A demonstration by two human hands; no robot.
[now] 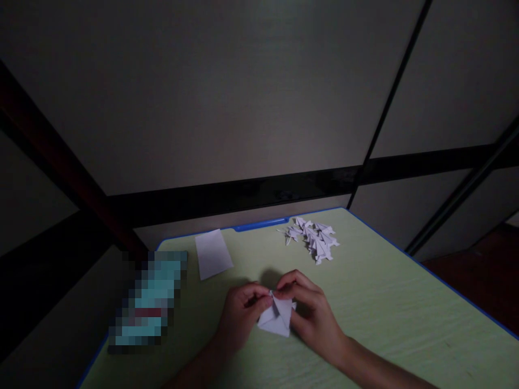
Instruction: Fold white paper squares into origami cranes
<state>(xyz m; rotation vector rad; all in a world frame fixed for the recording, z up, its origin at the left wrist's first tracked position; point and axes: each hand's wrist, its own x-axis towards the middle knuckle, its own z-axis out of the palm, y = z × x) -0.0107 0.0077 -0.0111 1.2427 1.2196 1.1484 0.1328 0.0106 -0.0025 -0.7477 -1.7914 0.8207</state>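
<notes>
I have the folded paper (278, 322) in front of me above the near part of the table (405, 308), between my left hand (239, 313) and my right hand (316, 310), with fingers of both at its far corner. Beyond my left hand, toward the far edge, a single sheet (214, 255) lies flat on the tabletop. Left of that sheet and nearer me, a blurred-out object (148, 302) sits along the table's left side. Beyond my right hand, a cluster of folded pieces (318, 240) lies near the far edge, right of the sheet. Between sheet and cluster, a strip (261, 224) runs along that edge; behind the table stands a panelled wall (243, 108).
</notes>
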